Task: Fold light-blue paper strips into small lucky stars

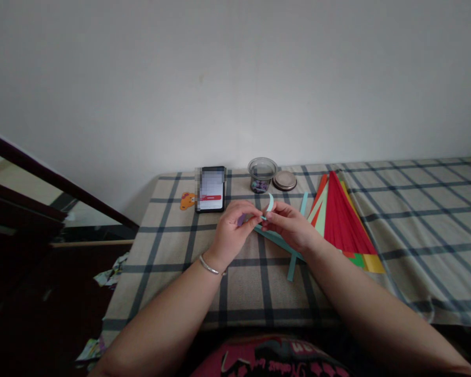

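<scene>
Left hand [236, 222] pinches a narrow, curling pale-blue paper strip [271, 202], thumb and forefinger nearly meeting; right hand [289, 225] also grips it, thumb against fingers. Strip sits above beige-and-navy checked cloth [172, 246], near a round clear plastic tub [262, 175].

A phone [214, 189], its screen lit, was at the far left of the checked tablecloth [424, 204], just right of an orange bear-shaped figure [187, 201]. A pale wall [235, 78] rose beyond; past the left edge, crumpled scraps [112, 273] lay lower down.
</scene>
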### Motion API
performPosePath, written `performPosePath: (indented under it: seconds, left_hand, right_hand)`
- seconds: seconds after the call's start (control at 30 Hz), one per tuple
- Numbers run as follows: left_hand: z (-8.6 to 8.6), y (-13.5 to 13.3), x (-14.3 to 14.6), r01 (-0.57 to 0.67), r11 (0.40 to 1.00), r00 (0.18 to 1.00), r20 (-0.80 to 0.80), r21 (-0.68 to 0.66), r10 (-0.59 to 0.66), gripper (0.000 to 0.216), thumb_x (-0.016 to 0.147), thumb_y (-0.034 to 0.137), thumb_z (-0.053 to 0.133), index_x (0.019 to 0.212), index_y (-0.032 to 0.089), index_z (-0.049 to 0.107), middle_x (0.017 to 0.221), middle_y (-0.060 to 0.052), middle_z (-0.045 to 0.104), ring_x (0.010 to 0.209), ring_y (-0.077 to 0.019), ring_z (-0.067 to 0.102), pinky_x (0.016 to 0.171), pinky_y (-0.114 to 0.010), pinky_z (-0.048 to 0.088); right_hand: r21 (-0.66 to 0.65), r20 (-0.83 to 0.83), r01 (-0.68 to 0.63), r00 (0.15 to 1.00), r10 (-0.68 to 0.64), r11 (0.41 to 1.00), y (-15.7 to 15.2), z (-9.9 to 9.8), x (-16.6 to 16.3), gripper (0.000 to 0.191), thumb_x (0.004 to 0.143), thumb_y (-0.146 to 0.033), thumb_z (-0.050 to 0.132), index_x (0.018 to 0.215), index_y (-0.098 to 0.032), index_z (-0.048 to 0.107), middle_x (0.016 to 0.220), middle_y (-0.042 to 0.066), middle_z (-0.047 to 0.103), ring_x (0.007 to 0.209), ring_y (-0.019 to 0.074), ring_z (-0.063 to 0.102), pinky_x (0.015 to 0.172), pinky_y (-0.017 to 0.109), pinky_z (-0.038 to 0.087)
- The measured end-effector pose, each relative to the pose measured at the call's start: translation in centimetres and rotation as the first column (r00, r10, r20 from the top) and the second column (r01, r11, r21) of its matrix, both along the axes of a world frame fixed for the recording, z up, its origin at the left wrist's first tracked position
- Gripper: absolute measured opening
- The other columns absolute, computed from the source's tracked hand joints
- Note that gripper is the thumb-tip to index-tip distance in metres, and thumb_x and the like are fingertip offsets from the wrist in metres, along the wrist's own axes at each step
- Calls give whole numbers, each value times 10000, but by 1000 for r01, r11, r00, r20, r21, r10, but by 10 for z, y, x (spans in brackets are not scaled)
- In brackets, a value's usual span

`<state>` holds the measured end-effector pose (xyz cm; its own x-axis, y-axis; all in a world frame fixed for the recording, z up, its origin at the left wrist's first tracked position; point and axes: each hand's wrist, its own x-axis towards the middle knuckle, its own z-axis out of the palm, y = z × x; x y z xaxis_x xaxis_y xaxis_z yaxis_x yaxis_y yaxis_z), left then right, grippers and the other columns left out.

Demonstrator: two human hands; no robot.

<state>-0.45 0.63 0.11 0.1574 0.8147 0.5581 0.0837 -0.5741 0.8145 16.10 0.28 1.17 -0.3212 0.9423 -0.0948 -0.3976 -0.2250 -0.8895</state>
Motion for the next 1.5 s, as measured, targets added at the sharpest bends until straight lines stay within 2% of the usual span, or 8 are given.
performPosePath:
  seconds: [0.2,0.37,0.63,0.73,0.9,1.1,1.23,1.5]
  left_hand:
    - [0,-4,4,111,970,988,125,-215,-86,167,807,309,676,891,176,622,872,-32,637,841,-151,624,798,-277,509]
    - [1,-3,5,131,946,988,114,-298,-101,190,810,330,664,905,170,624,888,-35,661,831,-149,645,799,-281,527]
    - [-1,-3,5,168,928,984,110,-333,-139,231,817,348,653,972,176,655,926,-49,717,829,-162,689,789,-292,565]
    - [-1,-3,5,142,929,988,102,-341,-114,242,802,342,670,974,172,664,950,-59,722,840,-168,693,792,-297,570]
    - [-2,-4,6,81,938,995,74,-336,-60,200,799,299,663,951,170,675,929,-58,725,811,-155,690,770,-280,571]
    - [-3,-3,7,41,940,998,56,-339,-23,187,809,295,645,946,172,680,940,-58,731,819,-160,697,776,-284,574]
    - [-2,-4,7,49,938,998,61,-342,-30,191,808,299,641,942,169,682,942,-61,737,832,-170,701,787,-297,575]
    - [-1,-4,5,114,921,991,105,-372,-81,202,802,332,663,928,177,693,917,-47,738,825,-158,686,768,-275,559]
  right_hand:
    - [12,32,37,999,-37,999,0,2,-2,303,556,-388,868,690,-204,668,635,-40,642,578,79,572,580,210,483]
    - [64,101,87,990,-93,994,1,0,-3,323,569,-411,851,684,-194,640,643,-34,647,586,94,568,586,235,459]
    - [186,235,214,938,-255,959,3,-2,-4,366,564,-464,821,699,-195,612,625,-25,623,599,118,555,608,279,454]
    - [204,268,250,916,-299,947,3,0,-5,376,545,-460,823,693,-194,603,661,-16,629,613,122,565,605,283,464]
    - [233,303,259,897,-323,937,2,0,-7,368,556,-459,808,687,-192,591,664,-9,618,611,126,565,593,281,470]
    - [284,328,240,885,-330,928,3,-4,-5,312,639,-461,750,730,-191,623,677,1,627,607,125,546,583,273,442]
    - [250,309,237,899,-309,939,3,-5,-4,327,640,-479,752,738,-192,630,640,-15,609,579,116,527,576,267,432]
    - [37,166,193,966,-197,980,2,0,-4,358,552,-456,820,686,-190,621,610,-36,618,554,95,525,582,249,435]
